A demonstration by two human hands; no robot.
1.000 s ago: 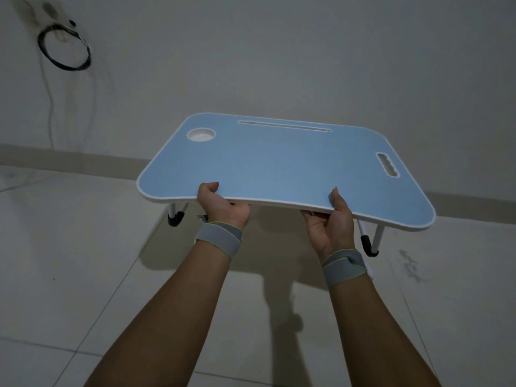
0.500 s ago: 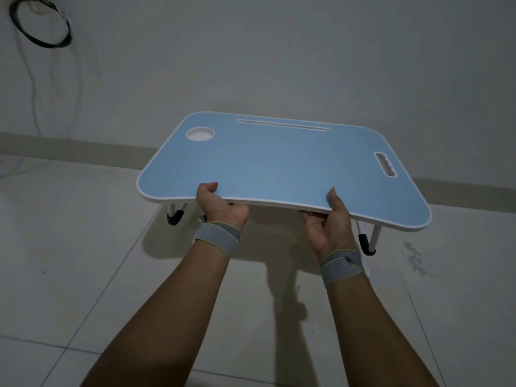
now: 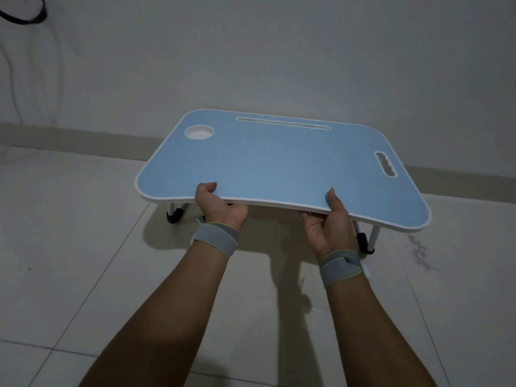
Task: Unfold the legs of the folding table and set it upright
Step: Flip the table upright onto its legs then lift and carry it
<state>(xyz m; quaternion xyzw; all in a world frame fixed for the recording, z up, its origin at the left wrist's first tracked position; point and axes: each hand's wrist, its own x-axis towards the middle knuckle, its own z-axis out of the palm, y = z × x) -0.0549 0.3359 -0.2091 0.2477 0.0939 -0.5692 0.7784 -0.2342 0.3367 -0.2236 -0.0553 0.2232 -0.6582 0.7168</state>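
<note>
The folding table [image 3: 279,160] has a light blue top with a white rim, a round cup hole at its far left, a long slot along the far edge and a handle cut-out at the right. It is top side up, legs unfolded below. A left leg [image 3: 173,213] and a right leg [image 3: 370,240] with black feet show under the near edge, close to the floor. My left hand [image 3: 220,208] grips the near edge left of the middle. My right hand [image 3: 329,222] grips that same edge further right, thumb on top. Grey bands wrap both wrists.
Pale floor tiles [image 3: 69,247] spread all around, with a stain [image 3: 421,252] at the right. A white wall [image 3: 279,51] with a skirting strip stands just behind the table. A black cable loop [image 3: 25,19] hangs at the top left.
The table has come down towards the floor in both hands, its legs nearer the tiles. My view has tilted downward, so the cable loop has slid to the top edge.
</note>
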